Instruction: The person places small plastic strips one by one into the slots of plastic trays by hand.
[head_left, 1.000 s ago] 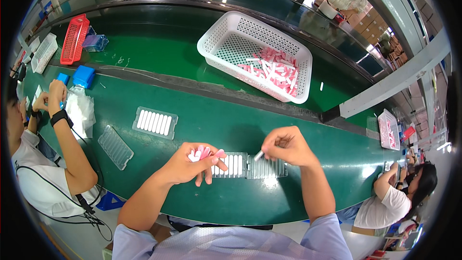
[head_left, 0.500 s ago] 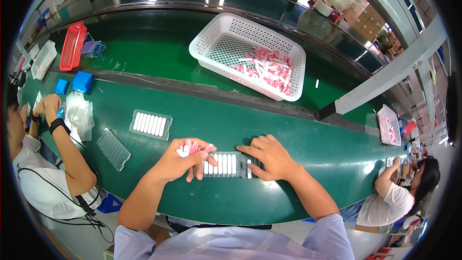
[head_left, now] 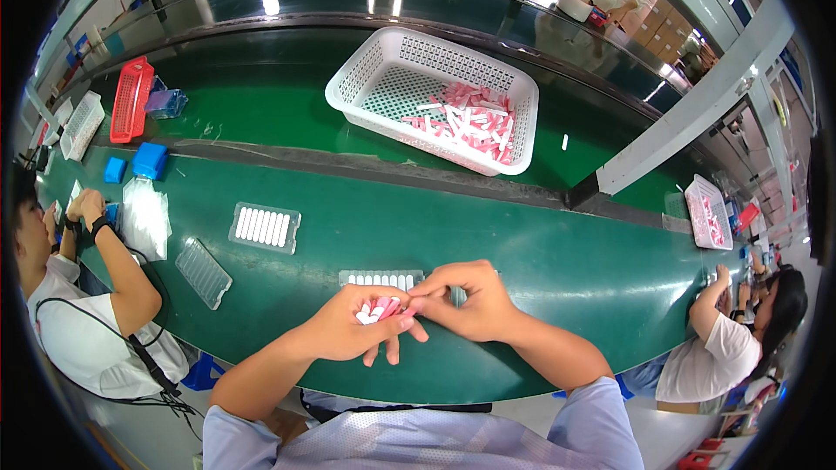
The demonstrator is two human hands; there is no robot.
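Observation:
My left hand (head_left: pixel 359 327) is curled round a bunch of small pink-and-white strips (head_left: pixel 380 308), whose ends stick up between thumb and fingers. Thumb and forefinger of my right hand (head_left: pixel 468 303) are pinched together at the left hand's fingertips; whatever is between them is too small to make out. Just beyond both hands lies a clear plastic tray (head_left: pixel 347 277) holding a row of white strips (head_left: pixel 383 280), its near part hidden by my hands. Farther left, a second clear tray (head_left: pixel 292 241) also carries a row of white strips (head_left: pixel 264 226).
A white basket (head_left: pixel 348 109) of loose strips stands beyond the dark ledge (head_left: pixel 348 162). An unfilled clear tray (head_left: pixel 204 273) and plastic bags (head_left: pixel 144 216) lie left, near a co-worker (head_left: pixel 113 313). Another person (head_left: pixel 723 339) sits right. A metal post (head_left: pixel 670 126) rises at the right.
My right hand has left the tray's right end and come to the left hand's fingertips. My left hand has drawn nearer to me, still holding the strips. The view has shifted slightly.

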